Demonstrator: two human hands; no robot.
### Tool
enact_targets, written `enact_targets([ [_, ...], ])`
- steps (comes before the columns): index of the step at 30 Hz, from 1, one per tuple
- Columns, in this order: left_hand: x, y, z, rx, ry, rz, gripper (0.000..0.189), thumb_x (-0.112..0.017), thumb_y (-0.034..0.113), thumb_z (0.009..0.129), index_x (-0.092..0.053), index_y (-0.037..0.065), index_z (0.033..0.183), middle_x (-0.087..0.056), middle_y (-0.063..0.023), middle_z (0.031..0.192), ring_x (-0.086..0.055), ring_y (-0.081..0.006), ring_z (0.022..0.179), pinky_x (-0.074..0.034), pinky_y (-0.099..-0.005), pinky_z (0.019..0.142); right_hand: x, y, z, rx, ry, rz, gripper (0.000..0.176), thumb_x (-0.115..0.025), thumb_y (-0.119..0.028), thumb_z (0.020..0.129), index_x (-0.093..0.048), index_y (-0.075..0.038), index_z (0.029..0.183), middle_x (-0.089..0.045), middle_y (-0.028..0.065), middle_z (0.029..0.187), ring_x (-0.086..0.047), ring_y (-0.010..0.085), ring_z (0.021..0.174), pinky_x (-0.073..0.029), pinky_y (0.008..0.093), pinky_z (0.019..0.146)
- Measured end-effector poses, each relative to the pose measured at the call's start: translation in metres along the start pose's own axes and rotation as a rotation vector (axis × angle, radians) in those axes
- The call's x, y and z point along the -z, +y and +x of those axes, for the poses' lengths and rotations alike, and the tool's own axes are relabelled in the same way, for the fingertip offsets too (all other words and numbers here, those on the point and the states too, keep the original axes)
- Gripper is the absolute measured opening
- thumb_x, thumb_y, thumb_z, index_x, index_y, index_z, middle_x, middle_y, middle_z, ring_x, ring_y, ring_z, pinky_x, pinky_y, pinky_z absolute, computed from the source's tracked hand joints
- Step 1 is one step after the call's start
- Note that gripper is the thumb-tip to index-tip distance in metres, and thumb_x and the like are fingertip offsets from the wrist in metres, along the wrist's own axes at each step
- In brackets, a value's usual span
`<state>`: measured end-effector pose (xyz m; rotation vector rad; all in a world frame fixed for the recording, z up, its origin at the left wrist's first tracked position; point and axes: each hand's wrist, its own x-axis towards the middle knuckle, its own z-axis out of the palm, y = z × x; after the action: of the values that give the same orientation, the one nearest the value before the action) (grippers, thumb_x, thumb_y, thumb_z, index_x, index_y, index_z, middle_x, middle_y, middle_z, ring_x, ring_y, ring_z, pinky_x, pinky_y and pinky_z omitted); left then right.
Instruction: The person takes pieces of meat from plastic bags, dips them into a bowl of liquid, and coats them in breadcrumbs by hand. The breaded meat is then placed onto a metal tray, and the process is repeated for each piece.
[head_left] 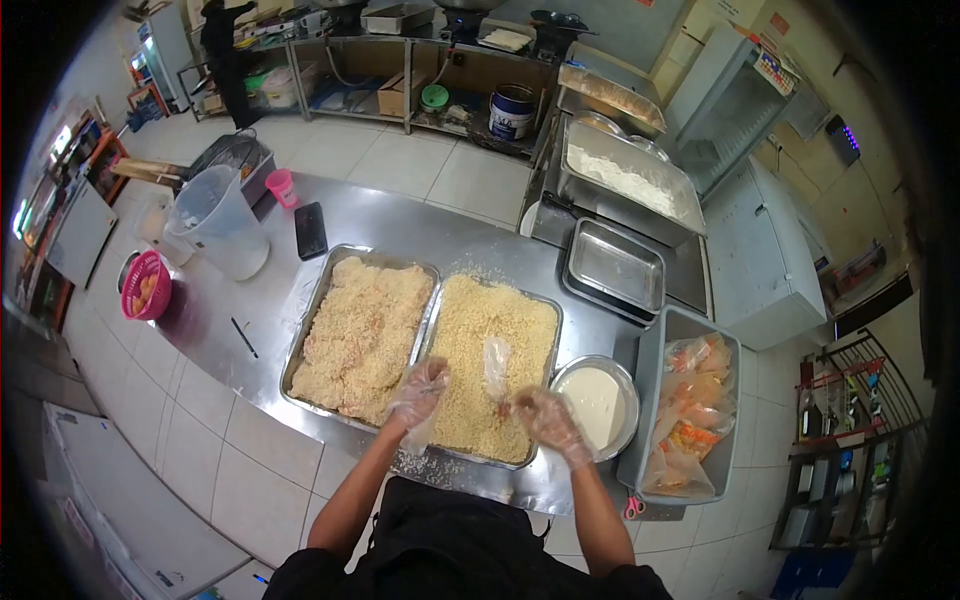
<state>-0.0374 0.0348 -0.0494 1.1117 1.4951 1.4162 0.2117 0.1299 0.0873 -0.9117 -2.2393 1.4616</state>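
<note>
My left hand (420, 392), in a clear plastic glove, hovers over the near edges of two metal trays, its fingers loosely bent and apart. My right hand (552, 422), gloved the same way, is at the near right of the crumb tray, fingers loosely curled and nothing visible in them. Just left of its fingertips, a pale batter-coated piece (496, 365) with a reddish near end lies on yellowish breadcrumbs (470, 325). The left tray (318, 295) holds crumb-coated pieces (360, 330). White batter (592, 405) fills a metal bowl (630, 400) beside my right hand.
A grey bin (728, 420) with bagged food stands at right, by pink scissors (634, 508). Farther off are stacked metal trays (615, 265) and a flour pan (625, 180). At left are a phone (311, 230), plastic jug (225, 225) and pink basket (147, 285). Another person stands far left.
</note>
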Motion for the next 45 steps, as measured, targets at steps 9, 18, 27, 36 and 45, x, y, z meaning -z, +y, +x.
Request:
enact_targets([
  [9, -0.054, 0.004, 0.174, 0.002, -0.147, 0.662, 0.038, -0.049, 0.012, 0.084, -0.052, -0.003, 0.119, -0.058, -0.0255, 0.113, -0.057, -0.035, 0.107, -0.046, -0.0377, 0.094, 0.033, 0.071, 0.14, -0.089, 0.219, -0.963, 0.045, -0.059, -0.035, 0.086, -0.06, 0.002, 0.112, -0.065, 0.0222, 0.102, -0.064, 0.0342, 0.097, -0.047, 0.0426, 0.091],
  [18, -0.074, -0.026, 0.208, 0.046, -0.281, 0.873, 0.033, -0.039, 0.026, 0.094, -0.056, 0.01, 0.118, -0.066, -0.0223, 0.095, -0.06, -0.0352, 0.099, -0.044, -0.0432, 0.09, 0.012, 0.153, 0.204, -0.208, -0.211, -0.69, 0.067, -0.064, -0.041, 0.082, -0.042, -0.001, 0.132, -0.053, 0.0248, 0.127, -0.051, 0.0345, 0.119, -0.039, 0.039, 0.103],
  [27, -0.026, 0.076, 0.152, 0.294, -0.726, 0.648, 0.071, -0.056, 0.039, 0.089, -0.029, 0.002, 0.144, -0.049, -0.0209, 0.135, -0.048, -0.0277, 0.124, -0.037, -0.0319, 0.106, 0.072, 0.071, 0.131, -0.124, -0.37, -0.112, 0.078, -0.069, -0.038, 0.081, -0.035, 0.0, 0.14, -0.045, 0.0259, 0.136, -0.045, 0.0333, 0.127, -0.035, 0.0368, 0.108],
  [36, -0.039, 0.062, 0.113, 0.16, -0.799, 1.149, 0.073, -0.071, 0.027, 0.074, -0.039, -0.005, 0.132, -0.055, -0.0247, 0.121, -0.055, -0.037, 0.112, -0.045, -0.0408, 0.097, 0.014, 0.146, 0.115, 0.063, -0.465, -0.89, 0.052, -0.056, -0.023, 0.089, -0.041, 0.002, 0.132, -0.053, 0.0145, 0.095, -0.05, 0.0217, 0.081, -0.043, 0.0305, 0.073],
  [45, -0.037, 0.064, -0.001, 0.059, -0.359, 0.921, 0.07, -0.067, 0.024, 0.077, -0.037, -0.003, 0.134, -0.05, -0.0274, 0.127, -0.049, -0.0389, 0.119, -0.038, -0.0413, 0.103, 0.013, 0.034, 0.039, -0.19, -0.183, -0.836, 0.047, -0.057, -0.035, 0.086, -0.049, -0.001, 0.118, -0.055, 0.0182, 0.113, -0.055, 0.0307, 0.107, -0.043, 0.0433, 0.094],
])
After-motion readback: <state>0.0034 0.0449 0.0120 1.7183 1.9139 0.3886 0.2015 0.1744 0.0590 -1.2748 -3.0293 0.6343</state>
